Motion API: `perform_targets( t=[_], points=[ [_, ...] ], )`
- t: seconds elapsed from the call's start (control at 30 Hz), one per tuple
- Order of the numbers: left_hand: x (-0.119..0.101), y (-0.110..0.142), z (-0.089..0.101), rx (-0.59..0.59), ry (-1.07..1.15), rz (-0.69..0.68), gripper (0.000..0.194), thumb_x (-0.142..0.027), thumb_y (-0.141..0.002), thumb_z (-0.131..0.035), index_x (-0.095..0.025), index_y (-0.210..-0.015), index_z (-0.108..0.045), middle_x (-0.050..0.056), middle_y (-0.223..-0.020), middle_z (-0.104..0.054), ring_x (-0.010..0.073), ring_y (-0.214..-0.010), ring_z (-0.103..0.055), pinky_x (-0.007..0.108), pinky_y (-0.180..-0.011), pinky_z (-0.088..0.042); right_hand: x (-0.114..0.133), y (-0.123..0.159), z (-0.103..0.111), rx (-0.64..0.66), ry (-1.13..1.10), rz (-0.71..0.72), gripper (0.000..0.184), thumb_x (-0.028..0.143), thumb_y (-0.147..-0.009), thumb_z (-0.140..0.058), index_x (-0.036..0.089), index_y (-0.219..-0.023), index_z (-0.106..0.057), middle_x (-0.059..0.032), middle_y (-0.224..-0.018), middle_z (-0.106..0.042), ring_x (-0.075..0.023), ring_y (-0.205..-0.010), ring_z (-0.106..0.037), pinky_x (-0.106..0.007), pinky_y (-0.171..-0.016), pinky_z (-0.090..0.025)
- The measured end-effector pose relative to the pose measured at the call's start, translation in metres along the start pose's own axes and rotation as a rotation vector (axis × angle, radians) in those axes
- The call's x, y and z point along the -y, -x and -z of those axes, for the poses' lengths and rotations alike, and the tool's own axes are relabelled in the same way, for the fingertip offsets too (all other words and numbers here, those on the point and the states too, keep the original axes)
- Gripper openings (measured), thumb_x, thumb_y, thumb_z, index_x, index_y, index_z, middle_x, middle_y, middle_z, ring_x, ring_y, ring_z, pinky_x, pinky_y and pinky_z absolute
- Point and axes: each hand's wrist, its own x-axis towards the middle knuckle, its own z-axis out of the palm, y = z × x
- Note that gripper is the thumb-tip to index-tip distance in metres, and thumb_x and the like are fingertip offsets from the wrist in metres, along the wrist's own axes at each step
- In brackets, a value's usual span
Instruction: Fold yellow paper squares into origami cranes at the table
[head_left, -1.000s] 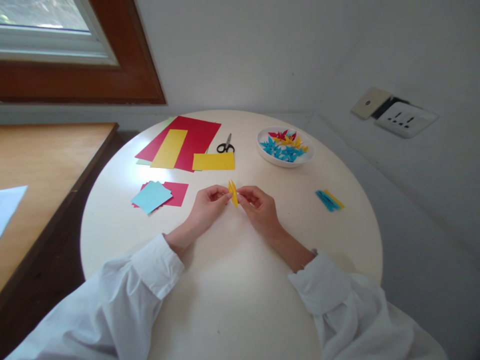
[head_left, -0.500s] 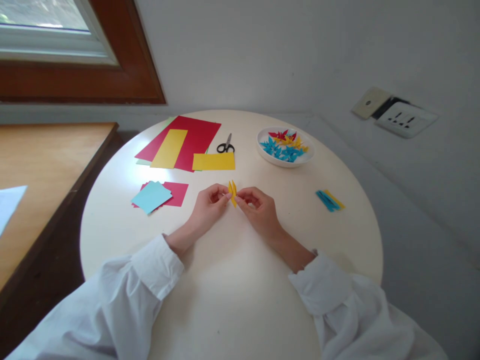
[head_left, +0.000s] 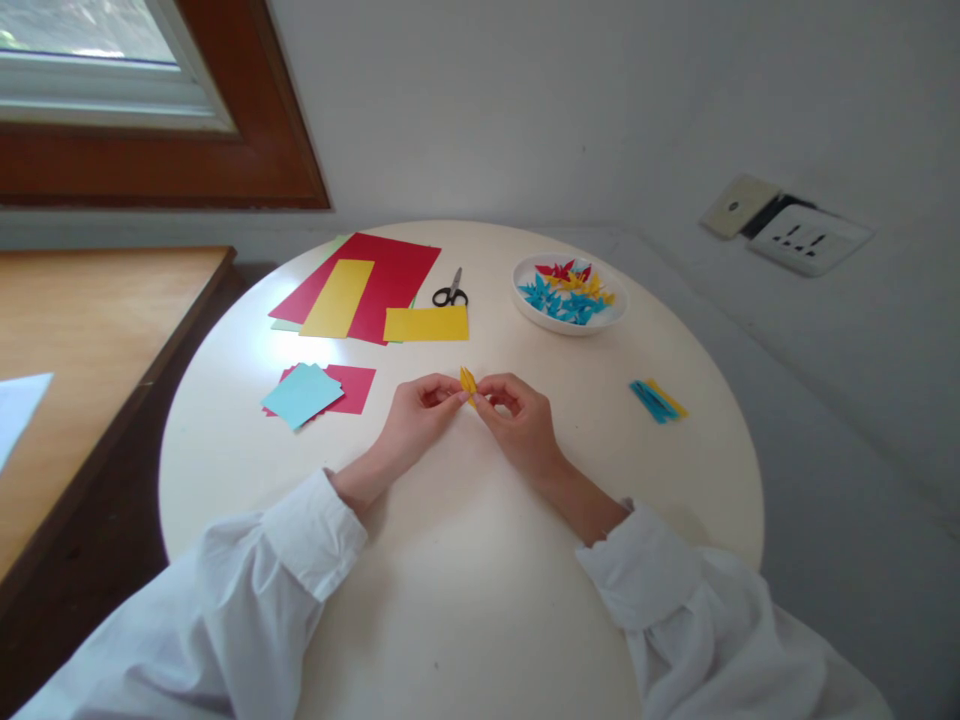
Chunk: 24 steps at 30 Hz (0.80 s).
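Observation:
A small folded piece of yellow paper (head_left: 468, 381) is pinched between my two hands above the middle of the round table. My left hand (head_left: 426, 408) grips its left side with thumb and fingers. From the right, my right hand (head_left: 520, 418) holds it the same way, fingers closed. Its pointed tips stick up over my fingertips, while the lower part is mostly hidden. Beyond my hands lies a yellow paper rectangle (head_left: 426, 324), with black-handled scissors (head_left: 451, 293) just behind it.
A white dish (head_left: 559, 325) at the back right holds blue, yellow and red folded paper pieces. Blue and yellow strips (head_left: 657, 401) lie at right. Light blue squares (head_left: 302, 395) rest on red ones at left, below a large red sheet (head_left: 397, 270). A wooden table (head_left: 112, 300) stands beside.
The two upright points of the yellow folded paper have come closer together and now look shorter and bunched. Both hands stay nearly in place, fingertips shifted slightly.

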Motion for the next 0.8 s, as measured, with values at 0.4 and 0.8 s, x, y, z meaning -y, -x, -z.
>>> perform_targets(
  t=[0.4, 0.8],
  points=[
    [-0.0014, 0.0014, -0.0027, -0.006, -0.150, -0.008, 0.012, -0.025, -0.070, -0.057, -0.015, -0.064, -0.056, -0.003, -0.057, -0.050, 0.0083, -0.053, -0.043, 0.021, -0.049, -0.031, 0.0035, 0.0007, -0.0009, -0.009, 0.119, 0.055, 0.004, 0.016, -0.070, -0.056, 0.019, -0.069, -0.058, -0.0018, -0.072, -0.063, -0.0133, -0.066, -0.058, -0.026, -0.061, -0.050],
    [0.0009, 0.0011, -0.0017, 0.020, -0.013, 0.015, 0.015, -0.030, -0.070, -0.061, -0.014, -0.070, -0.063, 0.001, -0.068, -0.062, 0.0113, -0.061, -0.052, 0.022, -0.055, -0.037, 0.0050, 0.0000, 0.0032, 0.001, 0.229, 0.286, 0.011, 0.013, -0.074, -0.055, 0.021, -0.068, -0.058, -0.0037, -0.079, -0.065, -0.0152, -0.075, -0.062, -0.030, -0.069, -0.052]
  ],
)
